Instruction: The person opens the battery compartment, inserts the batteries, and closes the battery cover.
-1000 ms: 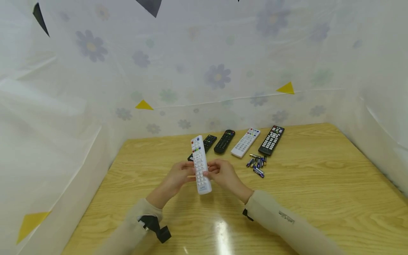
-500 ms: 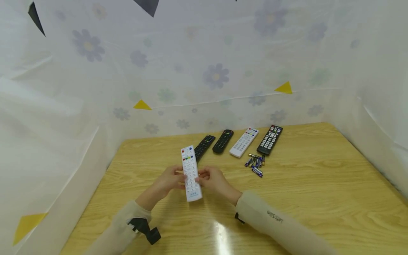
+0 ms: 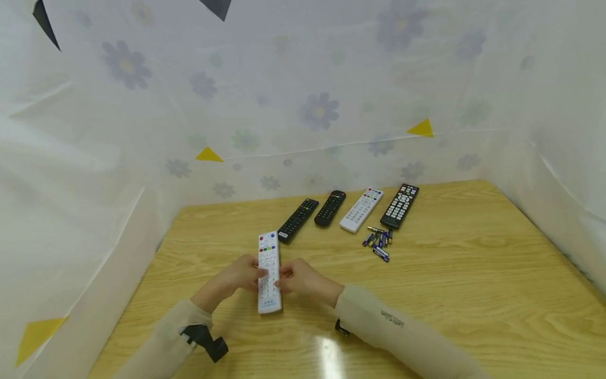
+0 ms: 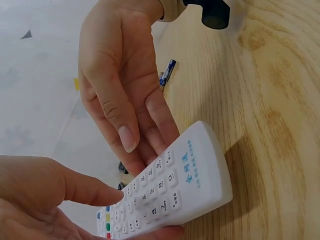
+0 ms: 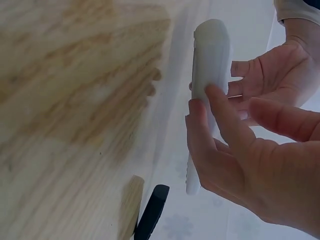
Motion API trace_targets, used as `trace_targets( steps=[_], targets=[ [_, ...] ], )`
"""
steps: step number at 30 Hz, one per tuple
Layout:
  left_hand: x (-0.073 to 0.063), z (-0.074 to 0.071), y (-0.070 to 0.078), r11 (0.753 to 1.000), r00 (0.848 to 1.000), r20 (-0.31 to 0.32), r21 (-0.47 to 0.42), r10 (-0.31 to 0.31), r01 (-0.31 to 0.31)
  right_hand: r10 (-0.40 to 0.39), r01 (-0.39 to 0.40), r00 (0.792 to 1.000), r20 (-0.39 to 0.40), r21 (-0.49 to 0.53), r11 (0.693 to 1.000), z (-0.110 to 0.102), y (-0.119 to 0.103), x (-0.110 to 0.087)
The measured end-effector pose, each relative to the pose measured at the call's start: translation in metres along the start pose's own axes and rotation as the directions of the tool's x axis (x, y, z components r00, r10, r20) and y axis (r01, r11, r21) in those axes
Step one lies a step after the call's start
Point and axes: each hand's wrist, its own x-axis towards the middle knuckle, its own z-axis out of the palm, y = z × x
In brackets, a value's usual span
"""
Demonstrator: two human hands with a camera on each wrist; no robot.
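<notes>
A white remote control with colored buttons is held face up over the table, its long end toward the person. My left hand pinches it from the left side. In the left wrist view, that hand's thumb lies on the buttons and a finger passes underneath. My right hand is at the remote's right side. Its fingers reach the remote's edge and underside in the right wrist view, while its thumb stands off the buttons.
Behind lie a black remote, a shorter black remote, another white remote and a black remote with white buttons. Several small batteries are loosely piled in front of them. White patterned sheeting encloses the wooden table.
Both hands have brought the white remote toward the person, to the left and lower, uncovering the black remote behind. The right thumb is off the buttons now.
</notes>
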Motion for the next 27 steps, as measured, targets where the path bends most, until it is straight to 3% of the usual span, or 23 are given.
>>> trace_targets(
  steps=[12, 27],
  targets=[
    [0.001, -0.001, -0.003, 0.987, 0.998, 0.030, 0.150, -0.062, 0.057, 0.068, -0.075, 0.993, 0.098, 0.069, 0.995, 0.009, 0.005, 0.001],
    [0.007, -0.004, -0.007, 0.977, 0.999, 0.030, 0.211, -0.046, 0.038, 0.060, -0.067, 0.995, 0.078, 0.080, 0.995, 0.016, 0.011, 0.009]
  ],
)
